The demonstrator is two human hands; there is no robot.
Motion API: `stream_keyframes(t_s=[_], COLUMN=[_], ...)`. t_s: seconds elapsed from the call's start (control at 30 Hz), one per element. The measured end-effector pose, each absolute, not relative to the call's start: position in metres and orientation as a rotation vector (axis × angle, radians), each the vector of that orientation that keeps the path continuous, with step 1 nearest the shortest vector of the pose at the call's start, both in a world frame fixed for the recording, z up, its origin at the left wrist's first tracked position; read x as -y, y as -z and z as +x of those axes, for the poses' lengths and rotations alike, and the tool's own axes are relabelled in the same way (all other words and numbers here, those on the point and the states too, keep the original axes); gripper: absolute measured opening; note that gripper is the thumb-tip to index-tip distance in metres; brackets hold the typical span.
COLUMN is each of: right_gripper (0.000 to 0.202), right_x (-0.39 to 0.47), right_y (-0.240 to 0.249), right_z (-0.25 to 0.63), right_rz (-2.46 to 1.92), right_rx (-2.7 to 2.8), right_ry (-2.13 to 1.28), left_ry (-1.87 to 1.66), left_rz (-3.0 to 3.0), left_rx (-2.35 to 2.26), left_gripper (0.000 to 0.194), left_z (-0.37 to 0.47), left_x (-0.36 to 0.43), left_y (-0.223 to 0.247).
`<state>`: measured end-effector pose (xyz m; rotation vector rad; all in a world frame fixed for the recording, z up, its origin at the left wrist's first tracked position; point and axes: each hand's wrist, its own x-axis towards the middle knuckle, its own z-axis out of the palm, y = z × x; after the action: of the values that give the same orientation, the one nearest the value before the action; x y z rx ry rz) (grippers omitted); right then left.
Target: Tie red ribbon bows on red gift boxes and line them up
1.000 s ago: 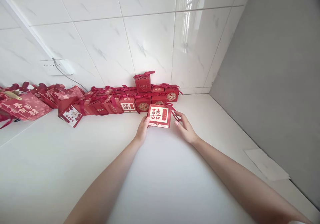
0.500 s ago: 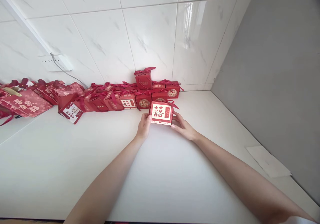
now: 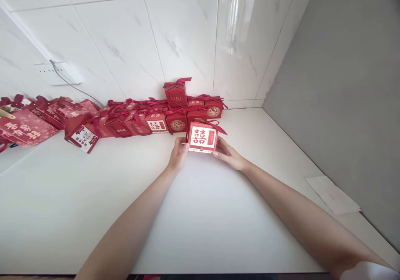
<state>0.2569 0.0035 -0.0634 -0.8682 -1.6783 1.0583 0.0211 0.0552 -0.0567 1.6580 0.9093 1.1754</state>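
Between my two hands is a small red gift box [image 3: 203, 137] with a white printed panel and a dark red ribbon on top. My left hand [image 3: 179, 153] grips its left side, thumb at the front edge. On the right side, my right hand [image 3: 230, 154] holds the box with the thumb near the lower front corner; its other fingers are partly hidden behind. Just beyond it stands a row of red ribbon-tied gift boxes [image 3: 177, 123], and one more box [image 3: 175, 95] is stacked on top of the row.
Red paper bags [image 3: 29, 128] cluster at the far left, beside a tilted box with a white label [image 3: 83, 138]. A white sheet [image 3: 333, 194] lies near the grey panel [image 3: 337, 84] on the right. A tiled wall [image 3: 184, 34] with a socket [image 3: 59, 73] rises behind the white tabletop [image 3: 193, 221].
The view has shifted slightly, so the surroundings sit a little higher and further left. Both hands keep their hold on the gift box, whose front panel appears slightly turned.
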Motion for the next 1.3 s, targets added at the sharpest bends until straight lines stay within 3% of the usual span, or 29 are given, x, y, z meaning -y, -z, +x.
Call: stream_keyframes(t_s=[0.3, 0.47, 0.6, 0.73, 0.83, 0.93, 1.07, 1.2, 1.3], right_gripper=[0.063, 0.088, 0.106, 0.084, 0.066, 0.054, 0.051, 0.062, 0.08], right_x=[-0.009, -0.012, -0.011, -0.002, 0.007, 0.012, 0.008, 0.004, 0.005], right_y=[0.064, 0.073, 0.077, 0.069, 0.059, 0.054, 0.057, 0.06, 0.059], right_z=[0.26, 0.254, 0.248, 0.246, 0.243, 0.241, 0.244, 0.248, 0.247], right_rz=[-0.92, -1.074, -1.172, -1.111, -1.036, -1.0, -1.014, -0.952, -0.921], right_rx=[1.485, 1.355, 1.411, 1.573, 1.722, 1.763, 1.693, 1.661, 1.711], right_ry=[-1.047, -0.951, -0.693, -0.481, -0.414, -0.447, -0.604, -0.916, -0.952], left_ry=[-1.034, -1.292, -1.098, -0.966, -0.998, -1.026, -1.028, -1.023, -1.032], left_rz=[1.735, 1.95, 2.076, 1.898, 1.853, 1.795, 1.704, 1.705, 1.737], left_rx=[-0.897, -1.101, -1.022, -0.91, -0.863, -0.891, -0.95, -0.971, -0.972], left_gripper=[0.045, 0.063, 0.069, 0.083, 0.067, 0.051, 0.057, 0.058, 0.058], left_z=[0.022, 0.027, 0.027, 0.026, 0.027, 0.027, 0.027, 0.026, 0.026], left_x=[-0.054, -0.046, -0.046, -0.052, -0.053, -0.051, -0.049, -0.048, -0.05], left_y=[0.059, 0.058, 0.06, 0.06, 0.057, 0.053, 0.051, 0.052, 0.055])
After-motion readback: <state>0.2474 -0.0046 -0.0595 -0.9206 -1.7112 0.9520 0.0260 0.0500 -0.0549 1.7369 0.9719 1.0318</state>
